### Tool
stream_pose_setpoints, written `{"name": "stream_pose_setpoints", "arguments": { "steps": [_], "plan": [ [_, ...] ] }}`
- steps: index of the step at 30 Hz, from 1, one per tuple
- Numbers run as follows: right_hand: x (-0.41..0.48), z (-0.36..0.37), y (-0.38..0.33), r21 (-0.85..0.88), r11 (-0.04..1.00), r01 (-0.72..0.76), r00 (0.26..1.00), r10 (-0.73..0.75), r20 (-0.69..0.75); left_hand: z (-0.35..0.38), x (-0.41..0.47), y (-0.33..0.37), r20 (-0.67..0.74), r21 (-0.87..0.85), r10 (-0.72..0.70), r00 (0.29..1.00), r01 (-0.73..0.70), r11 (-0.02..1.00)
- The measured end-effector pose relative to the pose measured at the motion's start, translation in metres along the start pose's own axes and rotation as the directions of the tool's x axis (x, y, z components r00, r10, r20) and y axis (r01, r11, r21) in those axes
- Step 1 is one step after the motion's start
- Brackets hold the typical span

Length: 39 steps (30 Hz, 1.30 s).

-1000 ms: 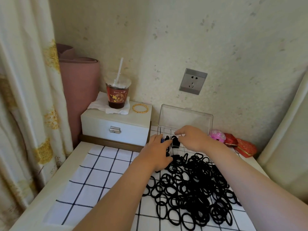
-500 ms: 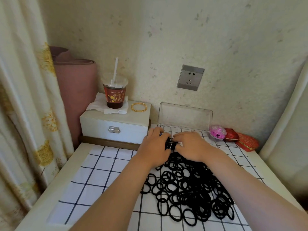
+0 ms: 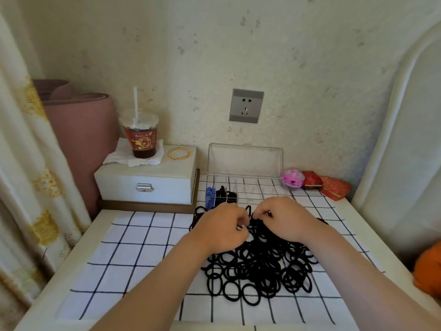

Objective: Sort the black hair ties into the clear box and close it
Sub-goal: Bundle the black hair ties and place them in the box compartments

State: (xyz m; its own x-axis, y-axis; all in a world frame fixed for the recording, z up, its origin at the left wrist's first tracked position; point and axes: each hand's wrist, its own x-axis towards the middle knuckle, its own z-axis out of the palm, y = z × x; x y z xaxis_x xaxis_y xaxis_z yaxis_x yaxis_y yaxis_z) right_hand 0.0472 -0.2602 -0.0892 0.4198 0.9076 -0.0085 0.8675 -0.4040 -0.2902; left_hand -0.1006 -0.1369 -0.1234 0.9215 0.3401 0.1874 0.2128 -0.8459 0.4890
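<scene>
Both hands gripping hair ties, box beyond

Fingertips of left hand and right hand hidden among black hair ties, clear box front behind the hands, orange thing cut by right edge

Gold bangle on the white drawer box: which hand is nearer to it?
Left. The left hand grips hair ties, down-right of the bangle; the right hand is farther right.
</scene>
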Motion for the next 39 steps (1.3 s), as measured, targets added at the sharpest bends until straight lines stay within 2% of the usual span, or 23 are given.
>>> {"name": "stream_pose_setpoints", "arguments": {
  "steps": [3, 6, 8, 11, 14, 18, 21, 25, 29, 32, 35, 37, 39],
  "plan": [
    [-0.005, -0.006, -0.004, -0.074, 0.997, -0.026, 0.997, 0.031, 0.07, 0.001, 0.0, 0.006, 0.076, -0.033, -0.033, 0.997, 0.035, 0.999],
    [-0.008, -0.01, -0.007, -0.276, 0.959, -0.07, 0.982, 0.115, 0.149, 0.008, -0.001, 0.007, 0.173, 0.089, -0.05, 0.984, 0.035, 0.995],
    [-0.008, -0.006, -0.007, -0.347, 0.933, -0.098, 0.97, 0.167, 0.175, 0.009, -0.002, 0.006, 0.173, 0.176, -0.053, 0.984, 0.022, 0.984],
    [-0.006, 0.002, -0.008, -0.311, 0.943, -0.117, 0.961, 0.186, 0.203, 0.003, -0.001, 0.003, 0.124, 0.24, -0.054, 0.991, 0.023, 0.97],
    [-0.002, 0.008, -0.007, -0.234, 0.966, -0.114, 0.963, 0.166, 0.214, -0.005, -0.001, -0.007, 0.134, 0.245, -0.108, 0.985, 0.072, 0.967],
    [0.001, 0.008, -0.004, -0.121, 0.987, -0.107, 0.979, 0.126, 0.161, -0.014, -0.002, -0.009, 0.126, 0.076, -0.183, 0.975, 0.175, 0.982],
    [0.004, 0.004, -0.001, 0.112, 0.985, -0.134, 0.987, 0.123, 0.101, -0.018, 0.0, -0.002, 0.053, -0.167, -0.239, 0.97, 0.245, 0.955],
    [0.003, -0.003, -0.007, 0.38, 0.908, -0.176, 0.984, 0.166, 0.059, -0.018, 0.001, 0.008, 0.084, -0.467, -0.268, 0.96, 0.276, 0.84],
    [0.001, -0.009, -0.017, 0.584, 0.79, -0.185, 0.982, 0.171, 0.08, -0.019, 0.003, 0.012, 0.1, -0.57, -0.3, 0.949, 0.302, 0.765],
    [-0.002, -0.014, -0.021, 0.622, 0.765, -0.167, 0.986, 0.143, 0.088, -0.024, 0.004, 0.011, 0.113, -0.617, -0.362, 0.925, 0.351, 0.704],
    [0.001, -0.013, -0.018, 0.643, 0.749, -0.16, 0.987, 0.109, 0.118, -0.028, 0.005, 0.008, 0.082, -0.581, -0.425, 0.901, 0.39, 0.714],
    [0.005, -0.009, -0.012, 0.528, 0.841, -0.113, 0.994, 0.099, 0.055, -0.031, 0.005, 0.004, 0.074, -0.543, -0.473, 0.878, 0.433, 0.719],
    [0.008, -0.004, -0.004, 0.323, 0.945, -0.048, 0.999, 0.051, -0.003, -0.033, 0.006, -0.003, 0.079, -0.516, -0.51, 0.856, 0.473, 0.714]
  ]
}}
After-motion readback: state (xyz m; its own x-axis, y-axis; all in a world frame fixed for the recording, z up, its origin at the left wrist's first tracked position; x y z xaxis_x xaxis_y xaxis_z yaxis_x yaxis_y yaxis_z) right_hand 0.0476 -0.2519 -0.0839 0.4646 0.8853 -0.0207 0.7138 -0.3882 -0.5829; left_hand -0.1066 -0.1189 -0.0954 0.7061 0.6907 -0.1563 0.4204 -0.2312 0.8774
